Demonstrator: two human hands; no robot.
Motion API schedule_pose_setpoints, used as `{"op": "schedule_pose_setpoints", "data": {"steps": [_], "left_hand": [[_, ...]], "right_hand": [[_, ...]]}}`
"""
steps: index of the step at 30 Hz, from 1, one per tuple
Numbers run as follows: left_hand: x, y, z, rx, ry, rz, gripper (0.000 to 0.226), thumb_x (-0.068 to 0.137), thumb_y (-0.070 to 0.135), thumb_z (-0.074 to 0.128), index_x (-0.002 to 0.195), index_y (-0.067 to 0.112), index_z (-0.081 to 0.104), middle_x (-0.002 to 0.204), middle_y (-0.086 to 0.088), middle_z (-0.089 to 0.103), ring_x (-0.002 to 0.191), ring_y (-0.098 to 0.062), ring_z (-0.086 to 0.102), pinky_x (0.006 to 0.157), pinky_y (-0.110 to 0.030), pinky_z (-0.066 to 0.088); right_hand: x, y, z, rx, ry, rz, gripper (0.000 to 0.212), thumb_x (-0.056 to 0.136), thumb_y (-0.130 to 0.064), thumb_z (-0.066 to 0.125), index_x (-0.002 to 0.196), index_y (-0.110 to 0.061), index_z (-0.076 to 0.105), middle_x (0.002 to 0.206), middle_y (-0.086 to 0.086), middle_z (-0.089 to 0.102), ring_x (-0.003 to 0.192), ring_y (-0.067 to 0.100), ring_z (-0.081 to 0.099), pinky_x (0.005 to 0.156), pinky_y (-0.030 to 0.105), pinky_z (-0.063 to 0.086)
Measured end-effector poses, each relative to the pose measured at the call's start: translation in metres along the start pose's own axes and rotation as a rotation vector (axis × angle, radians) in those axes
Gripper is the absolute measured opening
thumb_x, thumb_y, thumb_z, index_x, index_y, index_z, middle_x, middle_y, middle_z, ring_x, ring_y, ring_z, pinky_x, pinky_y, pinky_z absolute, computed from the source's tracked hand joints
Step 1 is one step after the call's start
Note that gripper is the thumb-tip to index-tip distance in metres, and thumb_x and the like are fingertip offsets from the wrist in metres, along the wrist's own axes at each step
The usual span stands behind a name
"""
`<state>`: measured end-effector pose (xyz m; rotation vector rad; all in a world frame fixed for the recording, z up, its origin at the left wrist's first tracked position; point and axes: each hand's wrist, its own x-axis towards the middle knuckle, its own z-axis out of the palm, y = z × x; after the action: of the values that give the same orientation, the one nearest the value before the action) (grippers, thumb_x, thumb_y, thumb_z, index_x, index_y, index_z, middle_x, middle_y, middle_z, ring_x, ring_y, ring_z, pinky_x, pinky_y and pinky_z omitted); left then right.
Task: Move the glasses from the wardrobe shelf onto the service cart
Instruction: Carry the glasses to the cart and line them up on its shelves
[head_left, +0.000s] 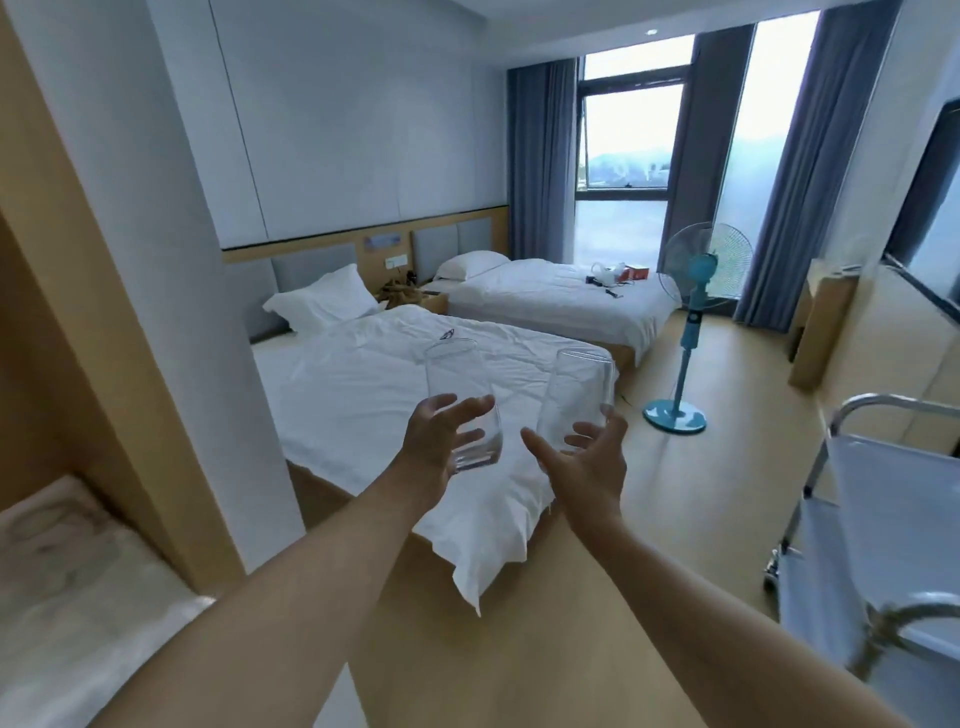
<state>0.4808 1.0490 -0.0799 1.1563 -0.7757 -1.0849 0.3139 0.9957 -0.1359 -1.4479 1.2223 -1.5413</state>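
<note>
left hand (441, 436) curled around the lower part of a clear glass (462, 405), held upright in mid-air above the wooden floor (675, 499), in front of the near bed (374, 395). right hand (587, 462) wrapped likewise around a second clear glass (576, 395), just beside the first, not touching. service cart (883, 519) at the right edge, well apart from both glasses; wardrobe (67, 291) at left, blue fan (696, 291) beyond.
</note>
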Motion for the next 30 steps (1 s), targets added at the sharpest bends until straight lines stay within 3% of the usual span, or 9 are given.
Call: {"op": "schedule_pose_setpoints", "data": {"steps": [3, 6, 10, 13, 16, 18, 22, 24, 30], "left_hand": [[0.022, -0.017, 0.025, 0.03, -0.023, -0.046, 0.102, 0.048, 0.05, 0.094, 0.134, 0.015, 0.054, 0.124, -0.01, 0.065, 0.107, -0.032, 0.069, 0.088, -0.055, 0.059], [0.049, -0.033, 0.049, 0.083, -0.074, -0.073, 0.077, 0.049, 0.06, 0.092, 0.111, 0.021, 0.067, 0.115, -0.004, 0.071, 0.102, -0.026, 0.071, 0.073, -0.04, 0.062], [0.092, -0.052, 0.081, 0.18, -0.159, -0.138, 0.051, 0.067, 0.057, 0.087, 0.103, 0.026, 0.069, 0.115, -0.004, 0.07, 0.103, -0.027, 0.07, 0.091, -0.049, 0.057], [0.126, -0.065, 0.104, 0.222, -0.23, -0.152, 0.061, 0.065, 0.057, 0.088, 0.111, 0.023, 0.066, 0.115, -0.005, 0.07, 0.103, -0.027, 0.07, 0.093, -0.05, 0.057], [0.161, -0.072, 0.129, 0.247, -0.301, -0.168, 0.074, 0.061, 0.057, 0.089, 0.118, 0.018, 0.063, 0.112, -0.008, 0.07, 0.098, -0.028, 0.072, 0.091, -0.051, 0.058], [0.187, -0.076, 0.143, 0.254, -0.343, -0.17, 0.07, 0.062, 0.053, 0.09, 0.115, 0.015, 0.065, 0.11, -0.011, 0.071, 0.092, -0.028, 0.074, 0.089, -0.05, 0.06], [0.236, -0.086, 0.168, 0.284, -0.435, -0.184, 0.054, 0.072, 0.047, 0.087, 0.111, 0.018, 0.064, 0.107, -0.01, 0.072, 0.084, -0.025, 0.076, 0.07, -0.036, 0.062], [0.257, -0.094, 0.178, 0.284, -0.486, -0.188, 0.058, 0.071, 0.045, 0.088, 0.114, 0.015, 0.064, 0.109, -0.012, 0.072, 0.087, -0.028, 0.076, 0.073, -0.037, 0.062], [0.31, -0.117, 0.204, 0.267, -0.573, -0.241, 0.068, 0.064, 0.044, 0.093, 0.115, 0.011, 0.063, 0.11, -0.016, 0.072, 0.088, -0.031, 0.076, 0.079, -0.042, 0.06]], "right_hand": [[0.018, 0.016, -0.019, -0.005, 0.067, 0.034, 0.105, 0.062, -0.058, 0.09, 0.143, -0.027, 0.031, 0.117, 0.0, 0.058, 0.1, 0.019, 0.065, 0.088, 0.034, 0.056], [0.035, 0.031, -0.034, -0.013, 0.131, 0.067, 0.105, 0.06, -0.07, 0.082, 0.142, -0.027, 0.033, 0.114, -0.001, 0.059, 0.098, 0.016, 0.065, 0.082, 0.028, 0.054], [0.064, 0.055, -0.05, -0.048, 0.24, 0.116, 0.094, 0.069, -0.06, 0.085, 0.141, -0.023, 0.038, 0.113, 0.002, 0.062, 0.095, 0.014, 0.066, 0.081, 0.028, 0.054], [0.09, 0.071, -0.057, -0.073, 0.314, 0.163, 0.089, 0.071, -0.052, 0.087, 0.14, -0.022, 0.04, 0.112, 0.001, 0.062, 0.094, 0.011, 0.065, 0.085, 0.034, 0.055], [0.117, 0.087, -0.059, -0.082, 0.384, 0.203, 0.085, 0.072, -0.048, 0.089, 0.138, -0.024, 0.041, 0.11, -0.001, 0.062, 0.091, 0.006, 0.064, 0.079, 0.029, 0.054], [0.135, 0.096, -0.059, -0.093, 0.422, 0.215, 0.086, 0.071, -0.048, 0.089, 0.138, -0.025, 0.04, 0.109, -0.003, 0.06, 0.091, 0.007, 0.064, 0.072, 0.023, 0.052], [0.169, 0.113, -0.058, -0.134, 0.512, 0.223, 0.089, 0.07, -0.049, 0.089, 0.14, -0.025, 0.039, 0.107, -0.009, 0.058, 0.095, 0.011, 0.064, 0.081, 0.036, 0.058], [0.182, 0.12, -0.058, -0.172, 0.545, 0.237, 0.091, 0.07, -0.051, 0.087, 0.141, -0.024, 0.038, 0.108, -0.007, 0.059, 0.095, 0.011, 0.065, 0.083, 0.038, 0.059], [0.21, 0.144, -0.055, -0.158, 0.614, 0.311, 0.094, 0.071, -0.051, 0.087, 0.146, -0.024, 0.036, 0.113, -0.005, 0.06, 0.094, 0.008, 0.065, 0.068, 0.022, 0.05]]}}
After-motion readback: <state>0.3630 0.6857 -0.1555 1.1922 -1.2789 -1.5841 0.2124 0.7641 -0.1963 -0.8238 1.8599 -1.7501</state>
